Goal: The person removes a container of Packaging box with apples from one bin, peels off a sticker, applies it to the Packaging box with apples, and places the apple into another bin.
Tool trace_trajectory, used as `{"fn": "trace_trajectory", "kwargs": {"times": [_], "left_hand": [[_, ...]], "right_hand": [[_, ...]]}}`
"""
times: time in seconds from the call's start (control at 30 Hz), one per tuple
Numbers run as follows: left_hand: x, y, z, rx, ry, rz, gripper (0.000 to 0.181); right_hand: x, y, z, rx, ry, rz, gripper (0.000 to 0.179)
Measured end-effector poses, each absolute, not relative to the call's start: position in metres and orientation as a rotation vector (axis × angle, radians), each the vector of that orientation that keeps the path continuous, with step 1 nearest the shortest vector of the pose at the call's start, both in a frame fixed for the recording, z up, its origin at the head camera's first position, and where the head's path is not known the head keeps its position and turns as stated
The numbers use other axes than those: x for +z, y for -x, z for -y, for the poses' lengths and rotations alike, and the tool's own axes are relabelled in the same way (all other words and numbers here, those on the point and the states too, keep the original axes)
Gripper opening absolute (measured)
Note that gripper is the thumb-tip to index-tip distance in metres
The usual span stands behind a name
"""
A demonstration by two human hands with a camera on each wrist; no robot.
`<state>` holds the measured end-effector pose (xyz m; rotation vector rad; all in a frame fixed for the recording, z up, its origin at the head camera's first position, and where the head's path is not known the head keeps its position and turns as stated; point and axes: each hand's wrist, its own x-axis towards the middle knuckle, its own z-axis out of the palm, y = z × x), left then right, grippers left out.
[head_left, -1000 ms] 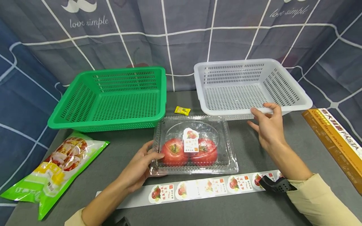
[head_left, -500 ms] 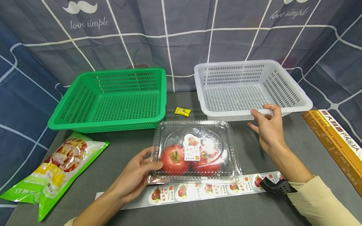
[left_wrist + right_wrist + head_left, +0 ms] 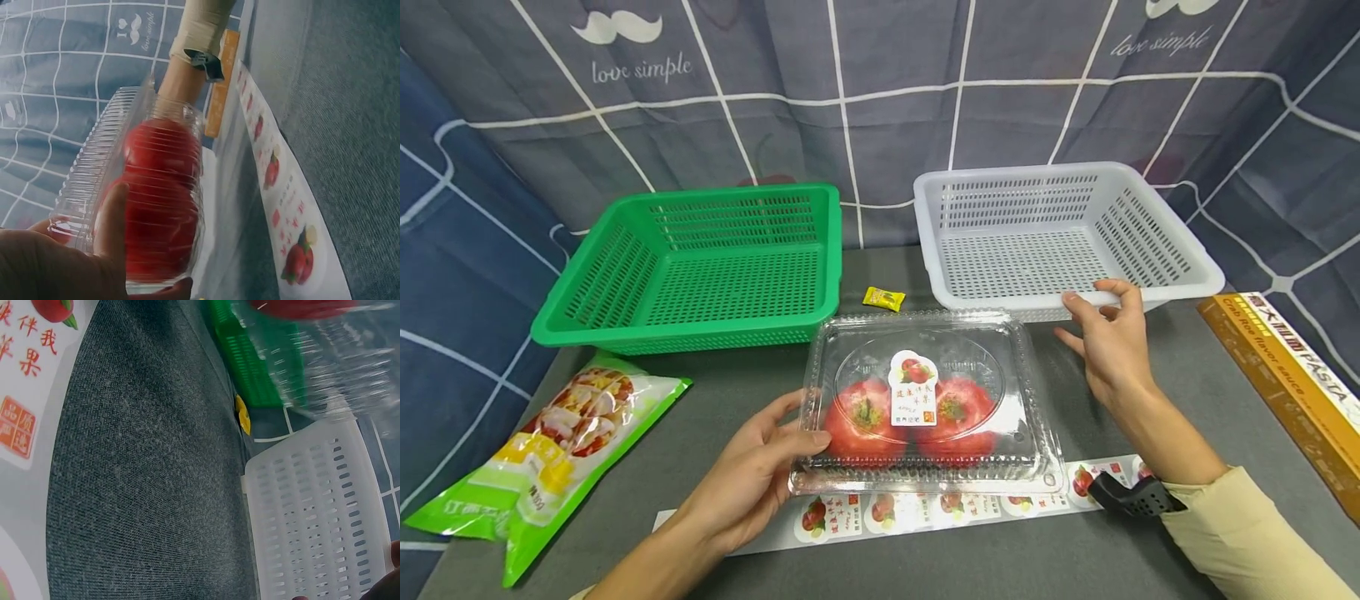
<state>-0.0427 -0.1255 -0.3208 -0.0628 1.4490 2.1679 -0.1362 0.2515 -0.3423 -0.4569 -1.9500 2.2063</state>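
My left hand grips the left side of a clear plastic clamshell box, its thumb on the lid. Two red apples sit inside, and a white fruit sticker is on the lid's middle. The near edge of the box overlaps a strip of apple stickers in the head view. In the left wrist view, the box is raised over the table. My right hand holds the front rim of the white basket, with fingertips on both sides of that rim in the right wrist view.
A green basket stands at the back left, with a small yellow packet between the baskets. A green-edged food bag lies on the left. At the right edge is a long pasta box. A grid-patterned curtain hangs behind.
My left hand has brought the clamshell box a little nearer and right, over the sticker strip, and its tilt has changed. The right hand stays at the white basket's rim.
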Motion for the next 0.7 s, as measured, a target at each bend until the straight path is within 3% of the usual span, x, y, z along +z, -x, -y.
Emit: {"fn": "trace_trajectory", "kwargs": {"times": [0.23,0.47,0.7], "left_hand": [[-0.305,0.045,0.122,2.207,-0.050,-1.449,0.070],[-0.298,0.069,0.122,2.247,-0.047,-1.407,0.065],[-0.290,0.088,0.112,2.287,-0.084,-1.349,0.063]], "right_hand": [[-0.342,0.135,-0.253,2.193,0.452,1.950,0.042],[-0.343,0.137,-0.251,2.163,0.432,1.974,0.037],[-0.343,0.135,-0.254,2.089,0.479,2.087,0.045]]}}
